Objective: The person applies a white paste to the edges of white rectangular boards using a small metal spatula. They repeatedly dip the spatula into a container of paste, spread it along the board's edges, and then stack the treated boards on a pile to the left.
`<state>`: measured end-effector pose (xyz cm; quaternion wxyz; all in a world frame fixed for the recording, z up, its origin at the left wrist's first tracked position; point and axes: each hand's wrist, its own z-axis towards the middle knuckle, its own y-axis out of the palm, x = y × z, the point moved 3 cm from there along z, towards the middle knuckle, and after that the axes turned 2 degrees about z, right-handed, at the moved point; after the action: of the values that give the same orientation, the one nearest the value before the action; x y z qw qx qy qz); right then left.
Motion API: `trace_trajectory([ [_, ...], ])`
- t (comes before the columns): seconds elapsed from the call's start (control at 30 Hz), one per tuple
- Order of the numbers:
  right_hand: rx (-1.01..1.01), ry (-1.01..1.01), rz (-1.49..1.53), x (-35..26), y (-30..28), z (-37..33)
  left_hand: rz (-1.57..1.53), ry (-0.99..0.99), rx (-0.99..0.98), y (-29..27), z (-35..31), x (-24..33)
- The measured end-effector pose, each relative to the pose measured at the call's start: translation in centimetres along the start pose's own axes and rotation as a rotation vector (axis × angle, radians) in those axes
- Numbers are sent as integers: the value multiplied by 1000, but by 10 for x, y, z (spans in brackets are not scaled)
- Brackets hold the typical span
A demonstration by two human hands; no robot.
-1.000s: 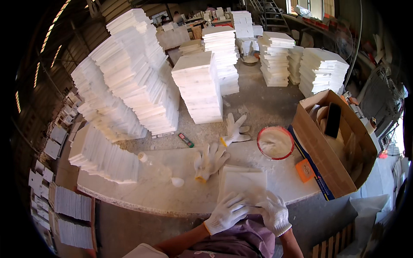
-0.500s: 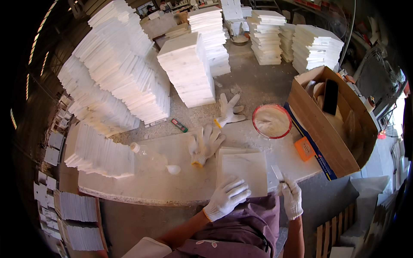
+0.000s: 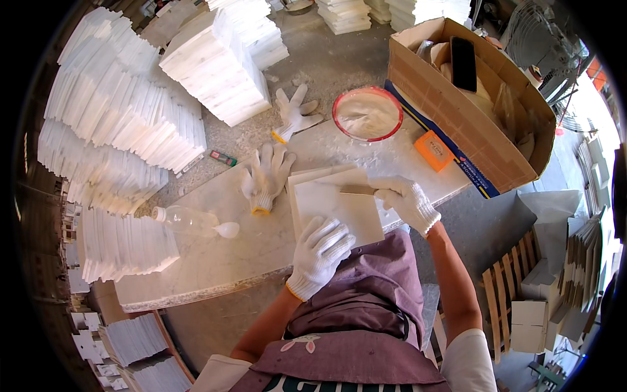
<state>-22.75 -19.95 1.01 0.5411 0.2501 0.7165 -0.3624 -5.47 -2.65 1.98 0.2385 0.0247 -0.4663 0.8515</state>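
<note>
A square white tile (image 3: pixel 339 208) lies at the table's near edge, on top of at least one more tile whose edges show behind it. My left hand (image 3: pixel 320 253), in a white knitted glove, rests on the tile's near left part with its fingers stretched out. My right hand (image 3: pixel 406 201), gloved too, is closed on a small flat-bladed scraper (image 3: pixel 356 190). The blade lies across the tile's far right part, pointing left; its handle is hidden in my fingers. I cannot tell if the blade touches the tile.
Two loose gloves (image 3: pixel 266 178) lie beyond the tile. Nearby are a clear plastic bottle (image 3: pixel 186 219), a red-rimmed bowl (image 3: pixel 367 114) of white powder or paste, and an orange box (image 3: pixel 433 151). A cardboard box (image 3: pixel 450 98) holding a phone stands right; tall tile stacks (image 3: pixel 215 68) stand left.
My right hand has brought the scraper from beside the table edge up and left over the tile. My left hand stays on the tile. The whole view has shifted and tilted.
</note>
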Motion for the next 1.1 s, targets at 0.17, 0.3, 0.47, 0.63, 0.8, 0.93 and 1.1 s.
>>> trace_trajectory([
  [0.17, -33, -16, -66, 0, 2, -8, -3, -9, -13, 2, -3, -2],
  [0.3, 29, -73, -165, 0, 4, -1, 0, 4, -14, -1, 0, 0],
  [0.47, -13, -154, -249, -7, -2, -21, -16, -7, 0, -2, 4, 1],
  [0.63, -36, 111, 126, 24, -19, -74, -26, -56, -89, -5, 6, 2],
  [0.8, 387, 265, 984, 87, 5, -139, -21, -186, -187, -9, 27, 16],
  [0.93, 302, 180, 1275, 90, 45, -147, 284, -181, -300, 14, 39, 26],
  [1.1, 313, 177, 1238, 74, 43, -133, 368, -134, -272, 27, 27, 18],
])
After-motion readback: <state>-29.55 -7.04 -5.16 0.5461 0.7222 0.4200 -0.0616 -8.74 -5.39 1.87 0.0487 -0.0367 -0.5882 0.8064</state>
